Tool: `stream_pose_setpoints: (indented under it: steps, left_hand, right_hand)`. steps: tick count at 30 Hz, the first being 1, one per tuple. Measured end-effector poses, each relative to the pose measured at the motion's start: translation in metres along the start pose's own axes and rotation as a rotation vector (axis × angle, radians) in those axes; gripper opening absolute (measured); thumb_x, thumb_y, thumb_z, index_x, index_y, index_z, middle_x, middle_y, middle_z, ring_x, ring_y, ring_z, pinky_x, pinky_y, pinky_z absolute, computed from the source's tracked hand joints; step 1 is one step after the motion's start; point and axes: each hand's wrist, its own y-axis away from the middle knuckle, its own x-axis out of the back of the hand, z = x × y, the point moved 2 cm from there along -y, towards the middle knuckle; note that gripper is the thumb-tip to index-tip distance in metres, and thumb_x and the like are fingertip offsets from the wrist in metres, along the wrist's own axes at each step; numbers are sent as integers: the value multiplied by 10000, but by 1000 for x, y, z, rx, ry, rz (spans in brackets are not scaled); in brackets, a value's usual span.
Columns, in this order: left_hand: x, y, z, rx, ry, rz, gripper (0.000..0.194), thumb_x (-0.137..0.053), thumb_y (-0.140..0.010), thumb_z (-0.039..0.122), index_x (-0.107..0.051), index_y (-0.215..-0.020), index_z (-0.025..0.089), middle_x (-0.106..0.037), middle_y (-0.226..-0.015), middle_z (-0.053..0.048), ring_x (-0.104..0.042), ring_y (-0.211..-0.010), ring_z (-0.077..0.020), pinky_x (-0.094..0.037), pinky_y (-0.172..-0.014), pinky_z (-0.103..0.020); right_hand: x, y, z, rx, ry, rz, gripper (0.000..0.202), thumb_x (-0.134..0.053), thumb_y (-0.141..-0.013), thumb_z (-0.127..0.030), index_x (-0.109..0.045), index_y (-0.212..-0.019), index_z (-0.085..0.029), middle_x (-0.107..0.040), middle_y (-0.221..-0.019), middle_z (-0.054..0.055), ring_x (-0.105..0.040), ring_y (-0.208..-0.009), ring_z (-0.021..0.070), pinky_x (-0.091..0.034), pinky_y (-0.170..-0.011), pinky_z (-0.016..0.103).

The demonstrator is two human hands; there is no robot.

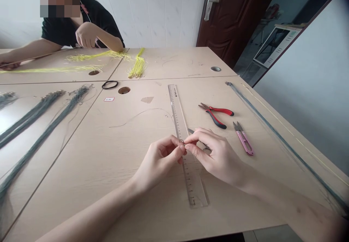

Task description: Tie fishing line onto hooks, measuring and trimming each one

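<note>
Over the clear ruler (pixel 179 116), my left hand (pixel 163 154) and my right hand (pixel 211 149) meet with their fingertips pinched together. Between them is a thin grey cord (pixel 133 115), bent into a small loop (pixel 181 141) at the fingers. Its loose end curves away to the left across the tabletop. The exact crossing of the cord is hidden by the fingertips. Beneath my right hand lies a small metal tool with dark loop handles (pixel 207 149), mostly covered. Pliers with red and black grips (pixel 218 114) and pink thread snips (pixel 244 138) lie to the right.
Bundles of grey-green cords (pixel 49 131) lie at left, another bundle (pixel 272 133) along the right edge. Yellow cords (pixel 137 65) lie at the back, where a co-worker (pixel 100 20) sits. A black band (pixel 109 84) and small label (pixel 109 99) lie near a table hole (pixel 124 90).
</note>
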Motion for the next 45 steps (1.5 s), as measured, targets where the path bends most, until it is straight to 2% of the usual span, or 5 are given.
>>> stream_pose_setpoints:
  steps: [15,24,31,39,45]
  left_hand:
    - [-3,2,2,22,-117,-24,207,-529,-869,310,-557,-740,150,-530,-648,24,-451,-611,-105,-338,-570,-222]
    - [-1,3,5,-7,-106,-42,245,-469,-903,323,-515,-731,154,-497,-665,19,-439,-626,-109,-346,-588,-230]
    - [-3,6,-1,71,-94,-88,255,-489,-898,349,-558,-769,141,-531,-677,9,-450,-640,-114,-346,-586,-227]
    - [-4,3,1,63,-58,-62,218,-515,-879,319,-552,-740,155,-556,-664,13,-492,-627,-113,-367,-580,-221]
    - [-3,4,1,80,-96,-41,242,-537,-871,310,-572,-691,152,-561,-637,21,-483,-605,-106,-343,-562,-218]
  right_hand:
    - [-2,3,6,-33,-3,-84,111,-505,-871,-148,-491,-773,-198,-547,-727,-13,-525,-788,157,-420,-715,301]
    - [3,2,2,-54,-34,-114,136,-473,-921,-195,-575,-1011,-202,-640,-919,19,-580,-934,168,-438,-866,355]
    - [0,4,5,-139,-105,-160,72,-507,-930,-218,-568,-892,-222,-598,-829,-24,-567,-838,137,-438,-728,295]
    - [1,5,7,-117,-93,-172,121,-483,-948,-225,-593,-900,-240,-636,-852,-27,-582,-825,138,-375,-978,390]
    - [6,2,7,-204,-157,-219,121,-511,-930,-251,-603,-854,-233,-636,-810,-30,-591,-754,127,-454,-696,269]
